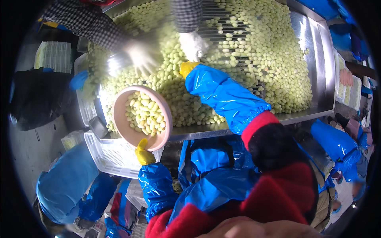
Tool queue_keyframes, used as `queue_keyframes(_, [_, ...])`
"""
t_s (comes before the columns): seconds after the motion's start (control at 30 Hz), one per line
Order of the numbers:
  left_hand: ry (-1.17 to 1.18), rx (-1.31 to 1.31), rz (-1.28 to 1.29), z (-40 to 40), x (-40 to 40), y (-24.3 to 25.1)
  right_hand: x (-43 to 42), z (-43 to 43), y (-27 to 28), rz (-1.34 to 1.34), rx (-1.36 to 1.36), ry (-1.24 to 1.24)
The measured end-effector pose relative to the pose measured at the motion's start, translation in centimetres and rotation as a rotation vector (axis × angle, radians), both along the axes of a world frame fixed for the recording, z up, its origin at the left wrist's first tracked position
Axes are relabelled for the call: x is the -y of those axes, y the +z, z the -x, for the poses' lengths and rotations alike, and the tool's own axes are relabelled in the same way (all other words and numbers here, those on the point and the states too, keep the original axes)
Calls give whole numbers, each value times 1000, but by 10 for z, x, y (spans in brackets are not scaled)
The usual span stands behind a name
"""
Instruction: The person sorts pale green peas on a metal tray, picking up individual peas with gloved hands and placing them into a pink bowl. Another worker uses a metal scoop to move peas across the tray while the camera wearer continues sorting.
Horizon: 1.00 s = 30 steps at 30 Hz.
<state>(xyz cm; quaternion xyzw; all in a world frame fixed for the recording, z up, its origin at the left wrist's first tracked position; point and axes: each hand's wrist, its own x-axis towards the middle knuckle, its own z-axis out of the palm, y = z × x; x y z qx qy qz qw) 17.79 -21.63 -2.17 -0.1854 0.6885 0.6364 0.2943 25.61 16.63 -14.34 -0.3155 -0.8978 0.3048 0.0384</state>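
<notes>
My left hand point(144, 152), in a yellow glove, holds the near rim of a pink plastic basin point(122, 113) with its thumb over the edge. Pale green grapes point(147, 111) lie inside the tilted basin. In another yellow glove, my right hand point(189, 69) reaches into the loose green grapes point(276, 56) spread over a stainless steel sorting table point(320, 64); its fingers are largely hidden, so its grip cannot be made out. Blue plastic sleeves cover both my forearms.
Across the table, a co-worker's white-gloved hands point(193, 46) are among the grapes, one close to my right hand. Below the basin is a white perforated plastic crate point(114, 157). More crates point(53, 56) stand at the left. Other people in blue coverings point(335, 142) are at both sides.
</notes>
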Motion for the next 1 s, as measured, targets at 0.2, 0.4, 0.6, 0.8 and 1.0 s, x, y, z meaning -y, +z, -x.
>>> queue_keyframes(0.2, [-59,-14,11,-5,-45,22,-17,-17,19,102,-22,-82])
queue_keyframes(0.4, [-53,-36,89,5,-38,-2,-47,-32,11,182,84,-105])
queue_keyframes(0.6, [-37,5,-4,2,-32,6,-35,18,-24,-69,-134,-8])
queue_keyframes(0.8, [33,-48,59,-8,-29,14,-13,60,-21,181,273,121])
queue_keyframes(1.0, [-167,-109,318,4,-40,8,-47,-14,-27,903,-463,-312])
